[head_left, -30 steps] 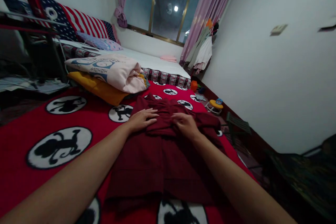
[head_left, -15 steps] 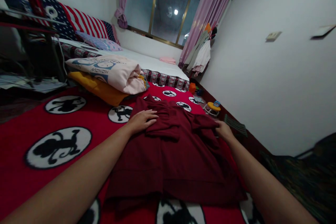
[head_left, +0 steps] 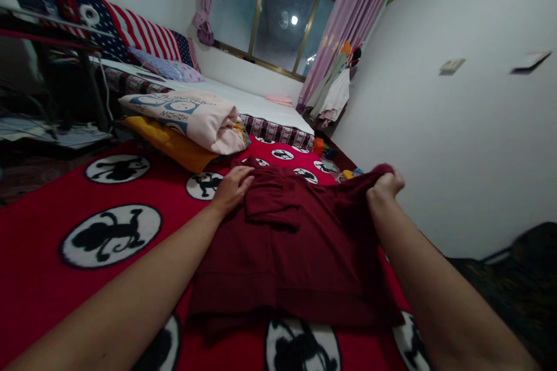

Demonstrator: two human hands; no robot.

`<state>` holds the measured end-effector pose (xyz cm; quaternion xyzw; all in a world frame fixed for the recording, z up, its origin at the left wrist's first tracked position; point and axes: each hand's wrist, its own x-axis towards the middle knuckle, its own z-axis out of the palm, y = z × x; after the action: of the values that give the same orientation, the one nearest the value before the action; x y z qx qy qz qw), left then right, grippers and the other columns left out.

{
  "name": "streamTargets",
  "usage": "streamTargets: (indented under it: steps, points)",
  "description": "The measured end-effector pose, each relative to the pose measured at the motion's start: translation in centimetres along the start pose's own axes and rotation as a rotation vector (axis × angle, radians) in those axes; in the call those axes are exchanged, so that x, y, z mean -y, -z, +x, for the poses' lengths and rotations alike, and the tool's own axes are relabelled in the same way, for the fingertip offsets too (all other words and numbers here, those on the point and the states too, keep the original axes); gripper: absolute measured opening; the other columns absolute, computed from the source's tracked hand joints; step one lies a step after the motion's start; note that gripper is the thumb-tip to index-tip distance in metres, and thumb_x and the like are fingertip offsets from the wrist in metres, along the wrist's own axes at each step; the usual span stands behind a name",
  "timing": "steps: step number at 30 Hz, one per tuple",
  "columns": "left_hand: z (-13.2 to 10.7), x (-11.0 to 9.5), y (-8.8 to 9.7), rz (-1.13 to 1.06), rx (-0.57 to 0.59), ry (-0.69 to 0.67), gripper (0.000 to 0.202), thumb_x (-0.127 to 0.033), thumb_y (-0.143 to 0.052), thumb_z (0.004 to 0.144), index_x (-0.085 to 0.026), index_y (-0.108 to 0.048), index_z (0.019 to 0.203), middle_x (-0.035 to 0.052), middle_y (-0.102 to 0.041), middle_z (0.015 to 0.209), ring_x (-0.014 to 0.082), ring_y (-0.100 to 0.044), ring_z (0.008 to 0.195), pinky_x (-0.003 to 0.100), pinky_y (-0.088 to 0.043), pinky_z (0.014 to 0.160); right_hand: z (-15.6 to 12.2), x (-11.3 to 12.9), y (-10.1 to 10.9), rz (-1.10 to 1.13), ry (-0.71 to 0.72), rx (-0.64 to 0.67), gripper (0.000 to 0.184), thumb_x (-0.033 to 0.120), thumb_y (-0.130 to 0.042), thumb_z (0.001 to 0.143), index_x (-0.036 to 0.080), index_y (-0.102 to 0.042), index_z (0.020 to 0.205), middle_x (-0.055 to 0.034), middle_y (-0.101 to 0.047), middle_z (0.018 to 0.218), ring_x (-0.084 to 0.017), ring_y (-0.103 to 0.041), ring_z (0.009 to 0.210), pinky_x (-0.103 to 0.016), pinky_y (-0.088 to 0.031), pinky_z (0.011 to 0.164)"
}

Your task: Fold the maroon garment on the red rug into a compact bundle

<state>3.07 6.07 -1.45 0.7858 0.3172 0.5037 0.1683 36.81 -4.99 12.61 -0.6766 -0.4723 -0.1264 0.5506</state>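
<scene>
Item: dark maroon cloth garment (head_left: 300,243), spread on the red fleece blanket with black-and-white cartoon roundels (head_left: 52,208) that covers the bed; its near hem lies toward the camera.

Left hand (head_left: 231,188): flat and unclenched, palm down, pressing the garment's upper left edge. Position unchanged from half a second ago.

Right hand (head_left: 385,185): clenched on the garment's upper right corner, holding it raised clear of the blanket, so the cloth slopes down from the fist to the bed. Half a second ago this hand lay low at the garment's right edge; a second ago it rested flat on the middle, beside the left hand.

Garment: right side now lifted and drawn taut; the folded bunch under the left hand lies as before.

Adjacent: pale pink folded quilt with blue print (head_left: 191,119), stacked on a mustard-yellow cushion (head_left: 174,148), just beyond the left hand. Pink curtain (head_left: 348,17) beside the window.
</scene>
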Motion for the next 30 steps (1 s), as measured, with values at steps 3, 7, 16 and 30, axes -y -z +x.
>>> streamTargets:
  steps: [3, 7, 16, 30]
  points:
    - [-0.1, -0.2, 0.9, 0.009, -0.305, 0.018, 0.045, -0.043, -0.036, 0.096, -0.017, -0.055, 0.126, 0.0124, -0.056, 0.126, 0.0227, -0.055, 0.117, 0.038, -0.041, 0.106, -3.1, 5.6, -1.4, 0.196, 0.065, 0.325, 0.036, 0.03, -0.054, 0.077, 0.018, -0.07, 0.106, -0.006, -0.07, 0.095, -0.021, -0.065, 0.091, -0.036, -0.055, 0.081]
    - [-0.4, -0.5, 1.6, -0.018, -0.479, 0.004, 0.049, -0.045, -0.034, 0.096, -0.015, -0.046, 0.133, 0.0153, -0.051, 0.129, 0.025, -0.053, 0.118, 0.039, -0.042, 0.104, -7.7, 9.9, -0.2, 0.378, 0.26, 0.836, 0.029, 0.034, -0.066, 0.075, 0.022, -0.074, 0.101, -0.0059, -0.069, 0.114, -0.021, -0.065, 0.1, -0.035, -0.054, 0.085]
    - [-0.9, -3.0, 0.1, 0.181, 0.034, -0.126, 0.056, -0.051, -0.052, 0.088, -0.023, -0.047, 0.136, 0.0105, -0.045, 0.143, 0.0272, -0.04, 0.133, 0.044, -0.032, 0.112, -10.3, -1.6, 2.7, -0.261, -0.026, 0.622, 0.024, 0.035, -0.066, 0.074, 0.017, -0.074, 0.088, -0.006, -0.073, 0.078, -0.02, -0.065, 0.068, -0.033, -0.05, 0.069]
    - [-1.0, -2.0, -0.8, 0.442, 0.199, 0.172, 0.022, -0.029, -0.06, 0.083, -0.017, -0.07, 0.098, 0.0098, -0.065, 0.098, 0.0265, -0.06, 0.097, 0.034, -0.047, 0.088, -15.2, 1.9, -0.2, -0.538, 0.226, 0.977, 0.035, 0.034, -0.07, 0.076, 0.017, -0.065, 0.107, -0.0086, -0.068, 0.103, -0.022, -0.062, 0.091, -0.028, -0.04, 0.071]
